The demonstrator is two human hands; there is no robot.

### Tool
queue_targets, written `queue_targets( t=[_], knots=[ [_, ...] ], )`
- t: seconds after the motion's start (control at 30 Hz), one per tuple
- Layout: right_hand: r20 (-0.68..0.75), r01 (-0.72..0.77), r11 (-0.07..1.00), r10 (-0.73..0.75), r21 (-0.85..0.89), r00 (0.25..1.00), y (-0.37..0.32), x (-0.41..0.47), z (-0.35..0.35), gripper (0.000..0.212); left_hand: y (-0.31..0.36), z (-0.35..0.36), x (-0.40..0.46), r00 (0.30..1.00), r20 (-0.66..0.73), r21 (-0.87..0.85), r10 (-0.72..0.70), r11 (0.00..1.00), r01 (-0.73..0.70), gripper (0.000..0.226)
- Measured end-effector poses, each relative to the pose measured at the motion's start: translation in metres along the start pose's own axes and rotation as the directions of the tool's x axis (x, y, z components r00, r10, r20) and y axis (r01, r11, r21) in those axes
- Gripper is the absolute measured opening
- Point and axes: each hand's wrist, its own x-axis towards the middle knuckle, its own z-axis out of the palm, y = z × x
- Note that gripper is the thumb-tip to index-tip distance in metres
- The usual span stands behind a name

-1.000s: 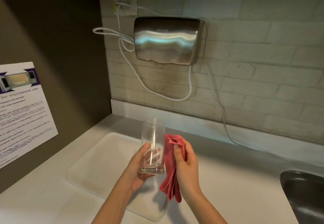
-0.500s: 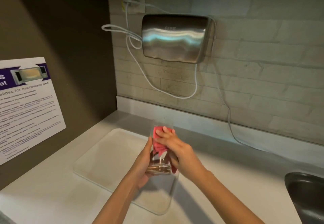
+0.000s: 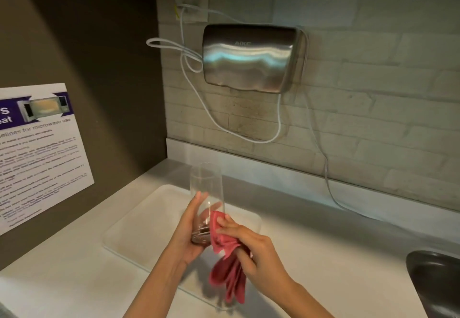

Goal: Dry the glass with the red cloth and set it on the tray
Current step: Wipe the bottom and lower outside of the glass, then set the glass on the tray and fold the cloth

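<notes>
A tall clear glass (image 3: 206, 188) is held upright above the white tray (image 3: 149, 220), gripped around its lower half by my left hand (image 3: 190, 230). My right hand (image 3: 254, 245) presses the red cloth (image 3: 227, 263) against the glass's lower right side, near the base. The rest of the cloth hangs down below my right hand over the tray's near edge. The glass's base is partly hidden by my fingers and the cloth.
The tray lies on a white counter (image 3: 336, 255). A dark sink (image 3: 438, 280) is at the right edge. A steel hand dryer (image 3: 251, 58) with looping white cables is on the brick wall. A microwave notice (image 3: 37, 150) is on the left wall.
My right hand with the cloth slid from the glass's upper part down to its lower right side. The glass stayed in my left hand, above the tray.
</notes>
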Motion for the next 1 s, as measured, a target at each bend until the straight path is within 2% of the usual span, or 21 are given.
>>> queue_targets(
  t=[0.07,0.17,0.23,0.33,0.4,0.63,0.8,1.0],
  knots=[
    [-0.130,-0.118,0.985,0.134,0.128,0.982,-0.004,-0.001,-0.002,0.045,0.003,-0.003,-0.001,1.000,0.014,-0.028,-0.005,1.000,0.006,0.062],
    [-0.268,-0.265,0.925,0.337,0.270,0.902,-0.001,0.002,-0.008,0.033,0.009,-0.004,-0.003,0.999,0.038,-0.003,-0.009,1.000,0.010,0.059],
    [-0.314,-0.341,0.870,0.455,0.357,0.833,0.006,0.005,-0.015,0.022,0.013,-0.002,-0.003,0.998,0.015,0.184,0.057,0.981,-0.059,0.060],
    [-0.346,-0.398,0.794,0.573,0.460,0.743,0.015,0.010,-0.026,0.007,0.019,0.000,-0.005,0.974,-0.008,0.527,0.226,0.829,-0.188,0.052],
    [-0.395,-0.414,0.785,0.599,0.460,0.697,0.021,0.012,-0.032,0.006,0.020,0.000,-0.006,0.953,0.054,0.649,0.297,0.715,-0.260,0.058],
    [-0.510,-0.433,0.802,0.597,0.413,0.619,0.030,0.013,-0.038,0.014,-0.003,0.011,0.007,0.874,0.080,0.802,0.480,0.490,-0.342,0.073],
    [-0.571,-0.418,0.810,0.587,0.412,0.574,0.033,0.010,-0.036,0.014,-0.017,0.009,0.012,0.859,0.064,0.816,0.508,0.469,-0.339,0.074],
    [-0.573,-0.442,0.797,0.603,0.411,0.555,0.035,-0.002,-0.040,0.015,-0.021,0.012,0.013,0.857,0.053,0.827,0.513,0.458,-0.326,0.069]
  ],
)
